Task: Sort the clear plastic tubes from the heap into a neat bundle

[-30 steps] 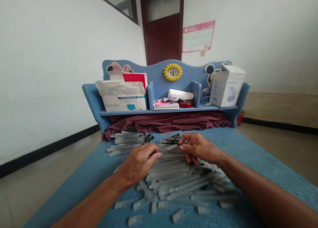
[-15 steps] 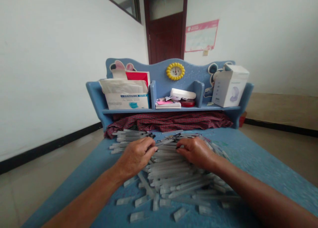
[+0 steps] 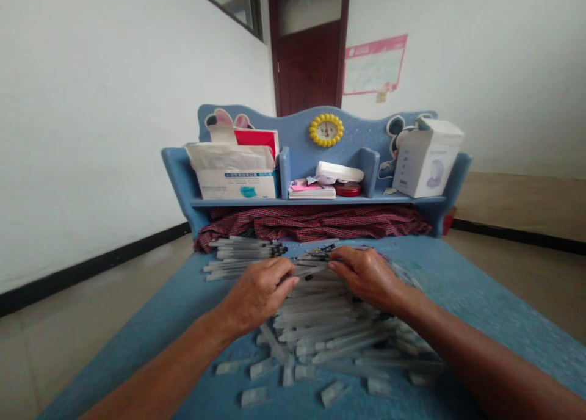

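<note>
Over a pile of clear pen barrels [image 3: 315, 313], my left hand [image 3: 263, 289] is closed, thumb against fingers, on a thin pen [image 3: 311, 268]. The pen reaches across the gap toward my right hand [image 3: 364, 272], whose thumb and fingers are pinched at its other end. My fingers hide both ends. A small black piece [image 3: 309, 278] shows just below the gap. Left of the pile, pens with black tips [image 3: 247, 249] lie stacked side by side. Several short clear caps [image 3: 253, 397] are scattered nearest me on the blue table [image 3: 183, 353].
A blue shelf [image 3: 256, 202] stands at the table's back, carrying a mask box [image 3: 238, 185], papers [image 3: 311, 193], a red round tin [image 3: 348, 190] and a white box [image 3: 425, 163]. Bunched checked cloth [image 3: 315, 223] lies beneath it.
Both hands have shifted slightly right, and the view has moved a little. The small black piece now shows below the gap between my hands. Both hands remain pinched.
</note>
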Action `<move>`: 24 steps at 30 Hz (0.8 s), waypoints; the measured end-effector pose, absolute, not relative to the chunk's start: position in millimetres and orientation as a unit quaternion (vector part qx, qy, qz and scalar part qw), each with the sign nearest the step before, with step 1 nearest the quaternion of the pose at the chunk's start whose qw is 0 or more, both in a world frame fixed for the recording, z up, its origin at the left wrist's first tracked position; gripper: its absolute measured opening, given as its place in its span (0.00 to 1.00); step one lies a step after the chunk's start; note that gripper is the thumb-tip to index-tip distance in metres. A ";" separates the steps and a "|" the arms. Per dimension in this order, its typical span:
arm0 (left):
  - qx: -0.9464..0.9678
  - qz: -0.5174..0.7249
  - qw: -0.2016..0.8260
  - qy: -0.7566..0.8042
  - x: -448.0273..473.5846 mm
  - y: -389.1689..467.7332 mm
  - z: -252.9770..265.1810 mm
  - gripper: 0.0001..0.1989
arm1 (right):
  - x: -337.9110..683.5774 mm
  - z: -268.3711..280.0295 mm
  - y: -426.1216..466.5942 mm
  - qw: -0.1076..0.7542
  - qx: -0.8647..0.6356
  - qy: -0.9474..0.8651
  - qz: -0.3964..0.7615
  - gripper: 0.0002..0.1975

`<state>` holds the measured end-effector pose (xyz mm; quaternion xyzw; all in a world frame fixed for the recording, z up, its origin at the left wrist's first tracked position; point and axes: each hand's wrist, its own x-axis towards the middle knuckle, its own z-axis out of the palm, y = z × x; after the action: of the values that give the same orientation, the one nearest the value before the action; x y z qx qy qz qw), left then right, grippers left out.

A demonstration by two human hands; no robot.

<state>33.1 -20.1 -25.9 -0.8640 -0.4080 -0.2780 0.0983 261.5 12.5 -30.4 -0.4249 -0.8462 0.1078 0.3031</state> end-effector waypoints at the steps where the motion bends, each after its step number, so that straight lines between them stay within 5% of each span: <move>1: -0.865 -0.279 0.096 -0.404 33.7 -20.5 -26.1 0.05 | 261.5 -30.4 12.6 0.307 -0.411 -0.851 0.112 0.11; 15: -0.861 -0.290 0.062 -0.414 30.5 -18.7 -23.0 0.05 | 263.8 -27.5 15.5 0.323 -0.401 -0.771 0.374 0.07; 24: -0.813 -0.247 0.011 -0.526 -9.8 -4.5 -2.9 0.10 | 296.1 -20.2 42.6 0.379 -0.458 -0.690 0.413 0.09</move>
<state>-9.8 -4.5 -2.9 -0.8134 -0.5264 -0.2473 0.0106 296.1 42.6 -20.2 -0.4580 -0.6899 0.4132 0.3789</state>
